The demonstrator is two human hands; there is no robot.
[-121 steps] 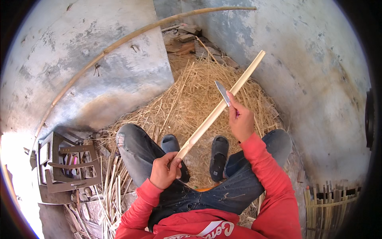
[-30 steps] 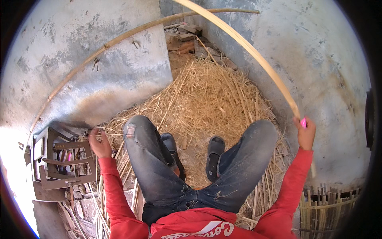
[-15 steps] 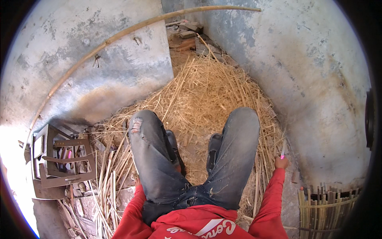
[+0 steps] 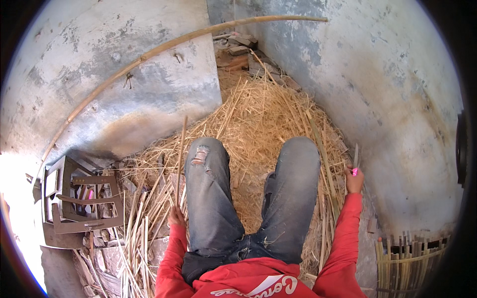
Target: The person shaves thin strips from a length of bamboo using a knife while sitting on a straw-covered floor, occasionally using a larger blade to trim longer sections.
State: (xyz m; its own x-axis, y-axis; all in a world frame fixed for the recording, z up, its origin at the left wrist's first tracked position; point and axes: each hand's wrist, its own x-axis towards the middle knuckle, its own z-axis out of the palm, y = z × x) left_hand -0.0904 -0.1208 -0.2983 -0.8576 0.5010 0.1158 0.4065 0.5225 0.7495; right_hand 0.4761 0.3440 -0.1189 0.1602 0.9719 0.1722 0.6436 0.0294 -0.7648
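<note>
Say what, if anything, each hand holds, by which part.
Right hand: silver-bladed knife, by its pink handle. Left hand: thin brown stick, apparently by its lower end.

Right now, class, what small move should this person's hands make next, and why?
Probably bring the left hand inward with its stick, toward the space between the knees. The stick stands outside the left knee, while the right hand holds the knife beyond the right knee, so blade and stick are well apart.
</note>
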